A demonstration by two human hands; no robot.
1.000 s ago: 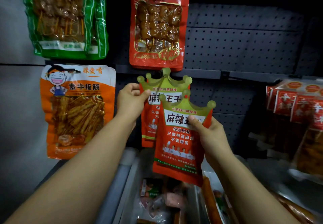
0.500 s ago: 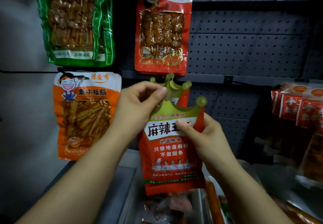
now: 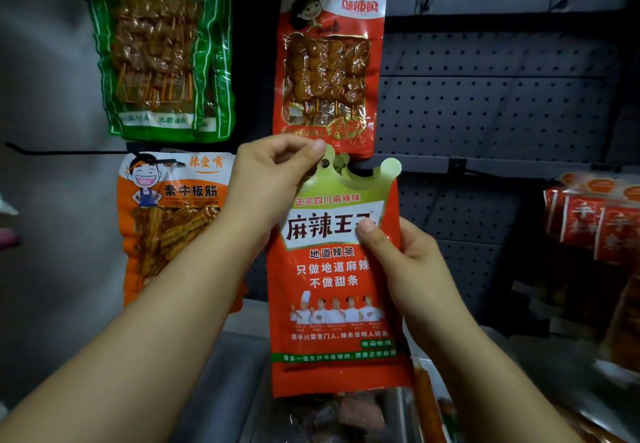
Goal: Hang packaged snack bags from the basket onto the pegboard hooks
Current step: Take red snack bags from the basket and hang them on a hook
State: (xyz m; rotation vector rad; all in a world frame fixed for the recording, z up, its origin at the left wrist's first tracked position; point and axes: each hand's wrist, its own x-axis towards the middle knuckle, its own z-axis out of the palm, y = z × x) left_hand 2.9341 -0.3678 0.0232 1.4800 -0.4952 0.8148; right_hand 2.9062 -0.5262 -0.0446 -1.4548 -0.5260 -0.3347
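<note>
Both my forearms reach up and forward, bare. My left hand [image 3: 273, 179] is raised higher, thumb and fingers [image 3: 313, 147] pinched together. My right hand [image 3: 412, 269] sits lower, thumb pressed flat, fingers curled behind.

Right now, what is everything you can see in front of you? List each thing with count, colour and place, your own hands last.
Red crown-topped snack bag: one in front, red with green-gold crown top, centre, held up at the pegboard; a second crown edge peeks out behind it.
Red skewer snack bag: one, red, hanging above the centre.
Green skewer snack bag: one, green, hanging upper left.
Orange strip snack bag with cartoon face: one, orange and white, hanging left.
Small red packets: several, red, right edge, blurred.
Dark perforated pegboard: one, dark grey, behind everything.
Basket goods: mixed packets, bottom centre, unclear.
Left hand: pinches the crown top.
Right hand: holds the bag's right edge, thumb on front.
</note>
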